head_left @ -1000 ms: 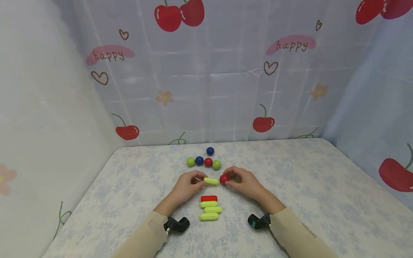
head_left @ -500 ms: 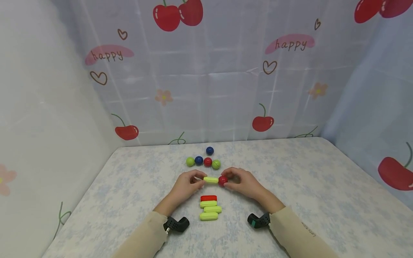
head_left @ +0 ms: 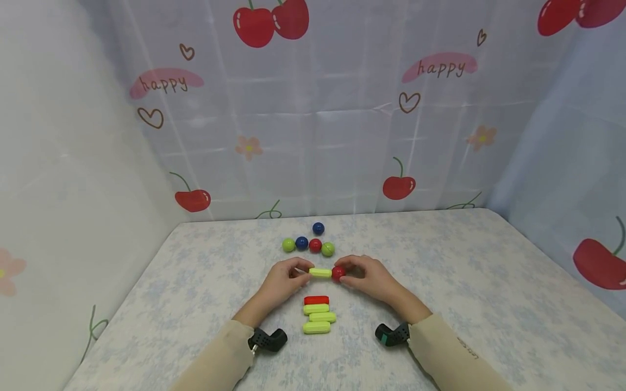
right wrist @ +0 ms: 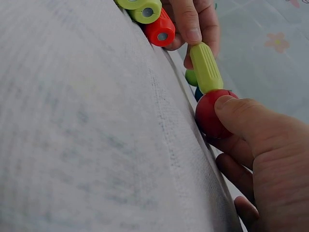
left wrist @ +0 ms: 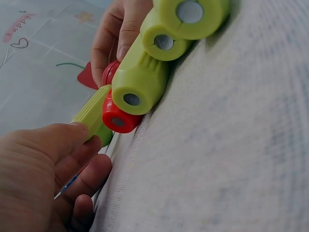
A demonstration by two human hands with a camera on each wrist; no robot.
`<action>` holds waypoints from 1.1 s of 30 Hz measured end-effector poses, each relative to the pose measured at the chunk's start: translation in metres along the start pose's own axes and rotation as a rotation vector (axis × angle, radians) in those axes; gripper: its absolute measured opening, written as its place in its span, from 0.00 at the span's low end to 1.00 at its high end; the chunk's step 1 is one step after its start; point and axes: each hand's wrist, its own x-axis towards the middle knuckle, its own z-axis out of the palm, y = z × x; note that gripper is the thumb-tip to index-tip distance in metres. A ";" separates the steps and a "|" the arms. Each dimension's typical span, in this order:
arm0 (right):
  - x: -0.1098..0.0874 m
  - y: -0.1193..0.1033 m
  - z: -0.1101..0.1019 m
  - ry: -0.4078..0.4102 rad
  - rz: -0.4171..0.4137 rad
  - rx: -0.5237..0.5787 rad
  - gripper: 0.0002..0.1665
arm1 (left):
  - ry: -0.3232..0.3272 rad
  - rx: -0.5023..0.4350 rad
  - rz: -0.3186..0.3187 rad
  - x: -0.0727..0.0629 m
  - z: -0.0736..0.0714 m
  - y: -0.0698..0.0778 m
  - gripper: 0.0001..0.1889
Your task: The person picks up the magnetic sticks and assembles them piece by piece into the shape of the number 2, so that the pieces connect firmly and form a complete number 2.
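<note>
My left hand [head_left: 283, 281] pinches the left end of a ribbed yellow-green rod [head_left: 320, 272] between thumb and fingers. A red ball [head_left: 337, 273] sits at the rod's right end, touching it, and my right hand [head_left: 367, 276] pinches that ball from the right. In the right wrist view the rod [right wrist: 206, 67] meets the red ball [right wrist: 211, 113] end-on, in line. Nearer to me lies a short stack-like row of rods: one red rod [head_left: 316, 300] and three yellow-green rods [head_left: 317, 327], with round metal discs in their ends in the left wrist view.
Beyond my hands, a row holds a green ball [head_left: 288, 245], a blue ball [head_left: 301, 243], another red ball [head_left: 315, 246] and a second green ball [head_left: 328, 249]. Another blue ball [head_left: 318, 228] lies behind them. A patterned cloth covers the table [head_left: 205, 282]; a cherry-print curtain [head_left: 342, 136] hangs behind.
A second ago the rod tilted and the red ball stood slightly apart at its right. The ball has moved left against the rod's end, and the two now line up.
</note>
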 end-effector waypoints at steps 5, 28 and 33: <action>0.000 -0.001 0.000 0.014 0.020 -0.003 0.18 | 0.005 -0.013 -0.016 0.000 0.000 0.001 0.11; 0.000 -0.002 -0.002 0.036 0.002 -0.009 0.18 | 0.086 -0.060 -0.070 0.003 -0.003 0.002 0.10; -0.001 -0.001 -0.003 0.035 -0.001 -0.021 0.19 | 0.136 -0.060 -0.081 0.006 -0.009 0.001 0.11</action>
